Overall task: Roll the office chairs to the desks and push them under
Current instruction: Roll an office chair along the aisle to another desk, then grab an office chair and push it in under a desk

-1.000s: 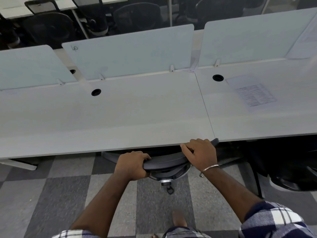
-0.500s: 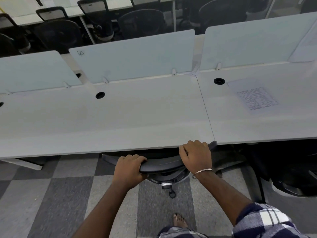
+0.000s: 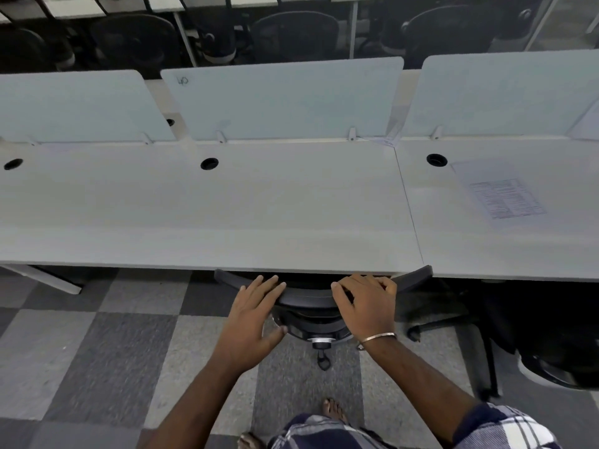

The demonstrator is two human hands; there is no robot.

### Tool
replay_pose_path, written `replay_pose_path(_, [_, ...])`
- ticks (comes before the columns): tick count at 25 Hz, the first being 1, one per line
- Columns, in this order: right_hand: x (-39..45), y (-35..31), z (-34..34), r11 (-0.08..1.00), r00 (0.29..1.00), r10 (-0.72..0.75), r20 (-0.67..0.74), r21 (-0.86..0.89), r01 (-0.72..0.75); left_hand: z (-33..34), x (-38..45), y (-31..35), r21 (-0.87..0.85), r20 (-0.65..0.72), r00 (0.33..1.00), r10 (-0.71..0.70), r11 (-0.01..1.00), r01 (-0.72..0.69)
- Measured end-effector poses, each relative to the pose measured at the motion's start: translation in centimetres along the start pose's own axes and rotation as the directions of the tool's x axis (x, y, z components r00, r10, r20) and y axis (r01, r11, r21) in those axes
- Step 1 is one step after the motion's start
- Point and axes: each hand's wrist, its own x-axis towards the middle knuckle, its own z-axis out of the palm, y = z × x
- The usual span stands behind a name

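A black office chair (image 3: 308, 298) stands tucked under the white desk (image 3: 259, 222), with only the curved top of its backrest and its base showing below the desk's front edge. My left hand (image 3: 252, 315) lies flat against the left part of the backrest, fingers stretched and apart, gripping nothing. My right hand (image 3: 366, 306), with a metal bangle at the wrist, has its fingers curled over the top of the backrest on the right part.
A second black chair (image 3: 551, 335) sits under the neighbouring desk at the right, its base leg reaching toward my chair. A printed sheet (image 3: 502, 196) lies on that desk. Pale divider panels (image 3: 285, 98) line the back. A white desk leg (image 3: 48, 280) slants at left. More chairs (image 3: 291, 34) stand beyond.
The chair has gone further under the desk. My left hand has let go of the backrest and opened flat; my right hand has slid toward the middle.
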Motion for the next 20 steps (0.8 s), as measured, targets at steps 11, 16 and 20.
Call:
replay_pose_path(11, [-3.2,-16.1,6.0,0.839,0.944,-0.215,0.251,0.541,0.047,-5.3,-11.6,-13.4,-0.196,0.069,0.977,-0.201,0.958,0.211])
replay_pose_path(16, [-5.0,-26.2,10.9,0.773,0.798,-0.323,0.509,0.629,-0.088,-9.6,-19.9,-20.5,-0.24,0.06,0.926,-0.373,0.895,0.376])
replay_pose_path(20, [-5.9,-33.8,15.5,0.807,0.637,-0.452,0.624,0.591,-0.007,-12.1,-27.2,-24.7,-0.338,-0.02,0.828,-0.56,0.783,0.522])
